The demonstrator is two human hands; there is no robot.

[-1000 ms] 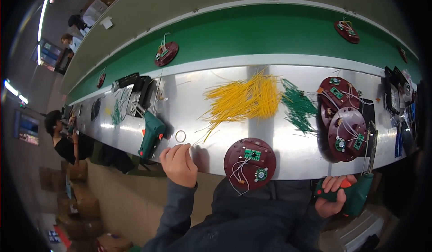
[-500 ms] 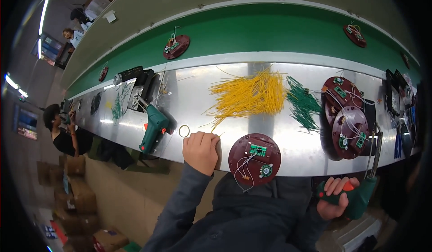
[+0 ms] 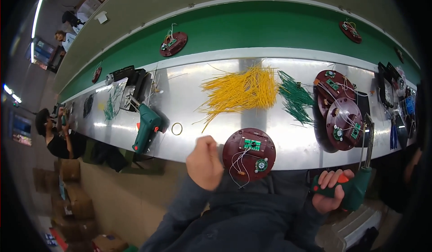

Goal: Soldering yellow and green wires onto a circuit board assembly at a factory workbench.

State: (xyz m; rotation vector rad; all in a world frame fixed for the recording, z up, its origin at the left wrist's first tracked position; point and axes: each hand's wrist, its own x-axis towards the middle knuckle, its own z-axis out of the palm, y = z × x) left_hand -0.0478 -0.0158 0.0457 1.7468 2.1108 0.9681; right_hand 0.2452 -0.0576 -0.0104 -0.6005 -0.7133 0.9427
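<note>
My right hand (image 3: pixel 328 192) is wrapped round the handle of a green soldering gun (image 3: pixel 358 190), its long metal tip pointing up at the bench edge. My left hand (image 3: pixel 204 162) is closed in a fist at the front edge, left of a round maroon base (image 3: pixel 234 150). Whatever its fingers may hold is hidden. The base carries a green circuit board (image 3: pixel 253 144), a small round part and loose white wires, and overhangs the edge towards me. Beyond it lie a heap of yellow wires (image 3: pixel 245 90) and a smaller bunch of green wires (image 3: pixel 294 98).
Stacked maroon bases (image 3: pixel 344 121) stand on the right of the metal bench (image 3: pixel 180 94). At left are a second green soldering gun (image 3: pixel 146 128), a ring (image 3: pixel 177 128) and a black stand (image 3: pixel 137 83). A person (image 3: pixel 60 135) sits far left; cardboard boxes (image 3: pixel 74 207) are stacked on the floor.
My left hand has drawn back from the tabletop near the yellow wires towards me, now a tighter fist. My right hand keeps its grip on the soldering gun. The whole view has shifted slightly.
</note>
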